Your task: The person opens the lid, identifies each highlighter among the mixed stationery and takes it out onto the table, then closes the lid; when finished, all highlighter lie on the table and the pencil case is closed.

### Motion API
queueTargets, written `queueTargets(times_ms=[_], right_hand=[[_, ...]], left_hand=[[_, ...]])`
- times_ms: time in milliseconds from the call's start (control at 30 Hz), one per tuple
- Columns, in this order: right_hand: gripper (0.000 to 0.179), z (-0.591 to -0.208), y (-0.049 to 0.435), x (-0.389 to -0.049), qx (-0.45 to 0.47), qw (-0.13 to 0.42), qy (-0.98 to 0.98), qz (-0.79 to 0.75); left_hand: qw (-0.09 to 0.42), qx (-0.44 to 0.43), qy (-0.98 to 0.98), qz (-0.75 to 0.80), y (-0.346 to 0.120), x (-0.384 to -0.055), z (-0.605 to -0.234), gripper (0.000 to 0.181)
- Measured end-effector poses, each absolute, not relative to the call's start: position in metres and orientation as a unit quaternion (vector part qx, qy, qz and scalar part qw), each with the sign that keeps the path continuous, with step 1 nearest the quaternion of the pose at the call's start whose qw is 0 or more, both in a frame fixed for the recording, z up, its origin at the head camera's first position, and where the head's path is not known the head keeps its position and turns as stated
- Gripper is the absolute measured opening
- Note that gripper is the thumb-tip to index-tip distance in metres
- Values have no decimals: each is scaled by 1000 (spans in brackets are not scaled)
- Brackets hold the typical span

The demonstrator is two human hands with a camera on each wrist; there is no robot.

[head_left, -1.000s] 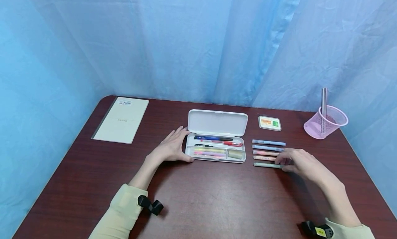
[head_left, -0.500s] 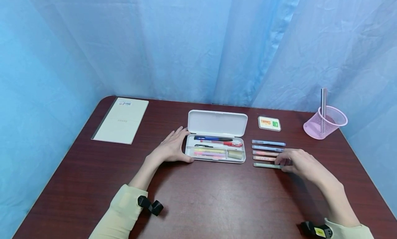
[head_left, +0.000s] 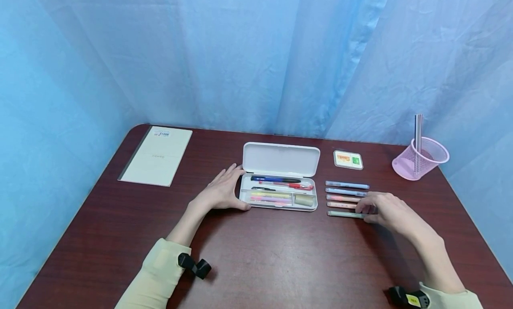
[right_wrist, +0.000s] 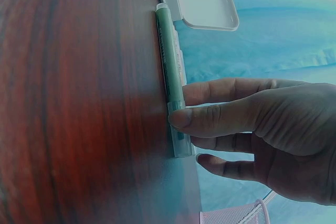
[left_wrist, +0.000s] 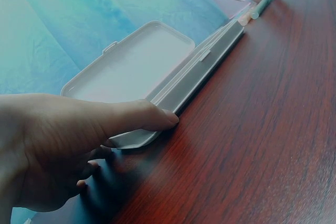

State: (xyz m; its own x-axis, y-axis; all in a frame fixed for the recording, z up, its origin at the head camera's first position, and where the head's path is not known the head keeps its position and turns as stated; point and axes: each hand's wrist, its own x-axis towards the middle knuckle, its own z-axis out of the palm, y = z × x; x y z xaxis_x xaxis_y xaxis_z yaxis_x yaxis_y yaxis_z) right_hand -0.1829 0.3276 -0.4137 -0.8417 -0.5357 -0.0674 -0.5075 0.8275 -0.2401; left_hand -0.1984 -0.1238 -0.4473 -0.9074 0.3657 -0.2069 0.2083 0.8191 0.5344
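My left hand [head_left: 220,189] holds the left end of an open white pencil case [head_left: 245,204], thumb at its front corner and fingers toward the back. Inside lie a blue pen [head_left: 272,179], a red pen [head_left: 298,185], thin coloured sticks [head_left: 270,197] and a beige block [head_left: 303,199]. On the right, my right hand [head_left: 386,209] pinches the capped end of a green highlighter [head_left: 344,214], nearest in a row of several pens. In the right wrist view the thumb lies on the highlighter's clear cap [right_wrist: 181,145]. Behind it lie orange [head_left: 339,205], pink [head_left: 340,197] and blue [head_left: 346,184] pens.
A cream notebook [head_left: 157,155] lies at the back left. At the back right are a small flat case [head_left: 348,160] with orange and green pieces and a tilted pink mesh cup [head_left: 405,163] with striped sticks [head_left: 418,133]. Blue curtains [head_left: 240,68] hang behind the table's far edge.
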Motion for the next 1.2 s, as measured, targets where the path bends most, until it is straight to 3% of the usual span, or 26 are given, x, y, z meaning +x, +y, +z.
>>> queueTargets(times_ms=[500,700,967,1200], right_hand=[[27,-409,330,-179,-256,72,958,-108],[25,-408,327,-176,-259,25,959,-116],[24,-403,289,-175,-272,-63,949,-147],[34,-406,245,-183,-307,-36,931,-193]], left_hand=[[151,161,941,255,-120,-200,-448,103],[152,164,941,254,-118,-200,-447,104],[150,163,939,262,-122,-199,-445,104],[149,165,940,258,-125,-198,-445,103]])
